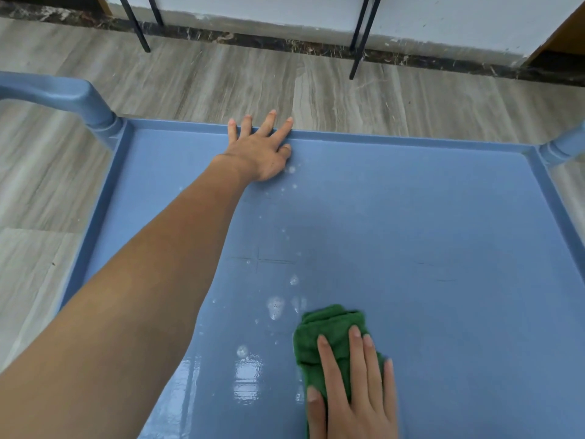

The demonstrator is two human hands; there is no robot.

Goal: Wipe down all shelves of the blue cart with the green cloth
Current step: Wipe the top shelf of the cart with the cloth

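The blue cart's top shelf (427, 217) fills most of the view, with a raised rim all round. White foam spots and a wet shiny patch (250, 372) run down its middle. My right hand (354, 388) lies flat on the bunched green cloth (323, 331), pressing it onto the shelf near the front edge. My left hand (259, 147) reaches across to the far rim, fingers spread over the edge and palm resting on the shelf. The lower shelves are hidden under the top one.
The cart's blue handle (63, 96) curves up at the far left corner, and a post (563, 147) stands at the far right corner. Beyond lies grey wood-look floor, then a white wall with dark skirting and black metal legs (359, 49).
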